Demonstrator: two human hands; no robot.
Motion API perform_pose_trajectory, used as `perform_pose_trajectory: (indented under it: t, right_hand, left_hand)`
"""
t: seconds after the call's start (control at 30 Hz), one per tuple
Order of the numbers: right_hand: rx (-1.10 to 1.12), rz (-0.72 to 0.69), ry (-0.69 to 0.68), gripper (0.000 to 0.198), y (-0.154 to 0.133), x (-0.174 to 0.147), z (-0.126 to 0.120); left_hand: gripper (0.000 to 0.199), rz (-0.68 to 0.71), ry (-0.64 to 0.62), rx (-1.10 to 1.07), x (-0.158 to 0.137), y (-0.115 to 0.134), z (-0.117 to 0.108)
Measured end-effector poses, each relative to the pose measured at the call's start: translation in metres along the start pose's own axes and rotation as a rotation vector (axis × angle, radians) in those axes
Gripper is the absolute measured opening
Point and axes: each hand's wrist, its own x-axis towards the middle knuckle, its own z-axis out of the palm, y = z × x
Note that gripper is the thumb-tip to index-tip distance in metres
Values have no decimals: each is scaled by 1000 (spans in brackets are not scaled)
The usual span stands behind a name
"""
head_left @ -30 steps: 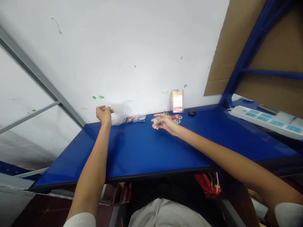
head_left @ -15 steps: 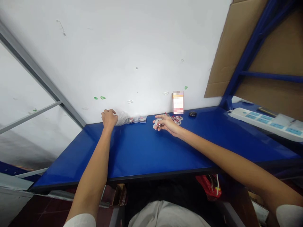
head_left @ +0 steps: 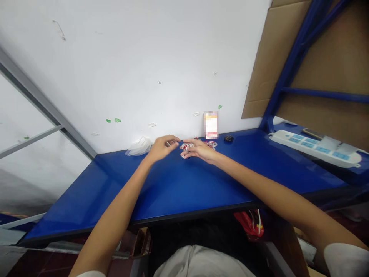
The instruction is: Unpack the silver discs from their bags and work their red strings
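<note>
My right hand (head_left: 200,149) is over the blue table, its fingers closed around a small round white-and-red disc (head_left: 186,147). Other similar discs (head_left: 212,144) with red parts lie just behind and to the right of that hand. Close on its left is my left hand (head_left: 163,147), palm turned inward, thumb apart from the fingers, and nothing visible in it. Left of it, by the wall, lies a pile of clear plastic bags (head_left: 140,146). The small bagged discs seen earlier along the wall are now hidden behind my left hand.
A small card box (head_left: 211,125), blurred out, leans on the white wall. Beside it sits a small black object (head_left: 228,138). A white power strip (head_left: 314,149) lies at the right, near a blue metal frame (head_left: 288,77). The table's front edge (head_left: 196,214) is near me.
My left hand has moved right, away from the plastic bags, to beside my right hand. The right hand stays at the discs. The whole view has shifted slightly.
</note>
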Motion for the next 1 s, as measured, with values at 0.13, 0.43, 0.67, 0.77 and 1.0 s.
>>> perform_pose_trajectory:
  t: [0.13,0.43,0.67,0.77,1.0]
  right_hand:
    - [-110,-42,-21,39,3,2,-4]
    - [-200,-47,30,43,-2,11,-28]
    - [-106,-59,224,48,-10,17,-34]
    - [-102,-100,231,50,-12,19,-35]
    - [-111,-154,256,45,-11,21,-43]
  left_hand:
    - [26,84,-63,59,-4,12,33]
    - [18,22,132,136,-4,-15,40]
    - [14,-92,108,291,0,-44,62]
    - [13,-58,83,288,5,-49,70]
    - [16,-38,55,139,9,-48,70]
